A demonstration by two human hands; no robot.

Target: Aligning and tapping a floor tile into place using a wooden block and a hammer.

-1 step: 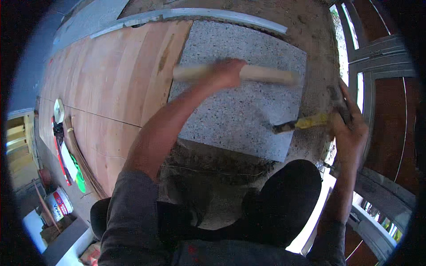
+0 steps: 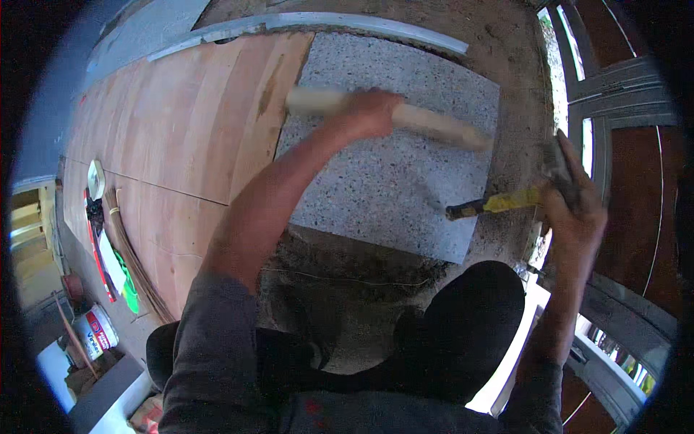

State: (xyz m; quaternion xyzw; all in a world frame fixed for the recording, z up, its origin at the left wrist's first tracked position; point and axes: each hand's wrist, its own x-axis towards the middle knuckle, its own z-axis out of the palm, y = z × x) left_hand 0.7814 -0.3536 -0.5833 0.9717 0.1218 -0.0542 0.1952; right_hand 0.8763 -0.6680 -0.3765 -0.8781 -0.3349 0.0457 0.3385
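The bar [image 2: 441,127] spans the slab [image 2: 390,181], which lies right of the panels [image 2: 159,123]. A strip [image 2: 361,23] runs behind both; on the panels lies a stick bundle [image 2: 139,265], right of the bucket [image 2: 95,333].

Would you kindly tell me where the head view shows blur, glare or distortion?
Head view: the wooden bar in the left hand is blurred; head view: the bright gap at right is washed out; head view: the pale strip looks bowed.
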